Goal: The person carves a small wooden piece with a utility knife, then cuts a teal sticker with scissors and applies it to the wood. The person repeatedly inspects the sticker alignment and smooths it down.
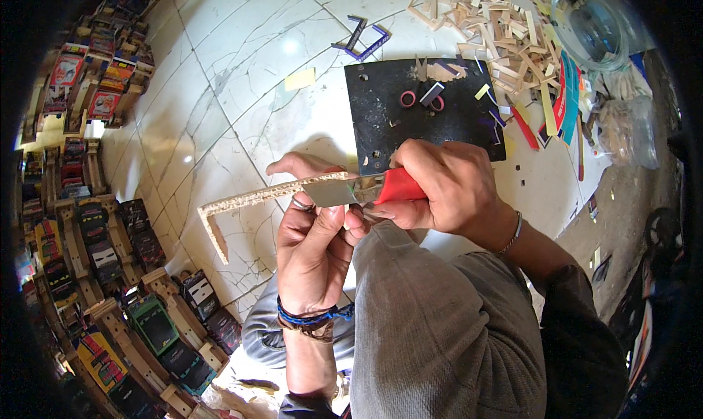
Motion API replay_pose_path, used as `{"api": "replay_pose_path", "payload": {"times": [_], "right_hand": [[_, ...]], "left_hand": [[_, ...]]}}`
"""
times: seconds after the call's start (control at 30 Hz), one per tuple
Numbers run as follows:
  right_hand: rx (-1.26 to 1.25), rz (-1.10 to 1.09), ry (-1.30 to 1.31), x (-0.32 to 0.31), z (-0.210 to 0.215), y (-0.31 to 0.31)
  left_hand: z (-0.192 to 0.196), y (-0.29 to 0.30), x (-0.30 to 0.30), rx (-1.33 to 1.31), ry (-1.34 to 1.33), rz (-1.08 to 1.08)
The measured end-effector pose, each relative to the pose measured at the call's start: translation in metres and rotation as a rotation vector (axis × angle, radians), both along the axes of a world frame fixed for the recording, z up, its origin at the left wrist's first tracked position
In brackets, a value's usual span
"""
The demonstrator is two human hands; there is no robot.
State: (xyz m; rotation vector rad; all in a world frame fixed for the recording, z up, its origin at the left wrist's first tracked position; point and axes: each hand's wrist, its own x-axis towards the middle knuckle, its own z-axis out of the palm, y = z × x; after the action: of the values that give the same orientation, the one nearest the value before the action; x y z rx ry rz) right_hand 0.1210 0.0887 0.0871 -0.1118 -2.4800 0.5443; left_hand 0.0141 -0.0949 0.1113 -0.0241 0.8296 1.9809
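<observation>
My right hand point(447, 192) is wrapped round the red handle of a scraper point(329, 193) with a broad flat metal blade. The blade points left and lies against the near end of a thin, L-shaped strip of speckled board point(256, 197). Below that end, my left hand point(311, 254) is closed on the strip, thumb up by the blade. The strip's long arm reaches left, and its short arm bends down toward me. How the left fingers wrap underneath is partly hidden. My grey-clad knee point(432, 324) is raised just below the right hand.
Beyond my hands lies a black board point(381, 119) bearing pink-handled scissors point(408, 99) and scraps. A heap of small wooden pieces point(505, 35) sits at the far right, near coiled clear tubing point(586, 27). Purple strips point(359, 42) lie on the cracked tile floor. Wooden racks point(139, 272) line the left.
</observation>
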Motion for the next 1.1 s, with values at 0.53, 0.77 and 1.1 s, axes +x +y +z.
{"api": "replay_pose_path", "payload": {"times": [0.53, 0.77, 1.1], "right_hand": [[0.117, 0.026, -0.025, 0.012, -0.003, 0.018], [-0.163, -0.423, -0.387, 0.005, 0.011, 0.049], [-0.211, 0.046, -0.236, 0.036, 0.028, 0.024]], "left_hand": [[-0.008, 0.000, 0.012, 0.110, -0.102, -0.022], [0.002, -0.014, 0.024, 0.193, -0.143, -0.080], [0.002, -0.012, 0.033, 0.091, -0.165, 0.001]]}}
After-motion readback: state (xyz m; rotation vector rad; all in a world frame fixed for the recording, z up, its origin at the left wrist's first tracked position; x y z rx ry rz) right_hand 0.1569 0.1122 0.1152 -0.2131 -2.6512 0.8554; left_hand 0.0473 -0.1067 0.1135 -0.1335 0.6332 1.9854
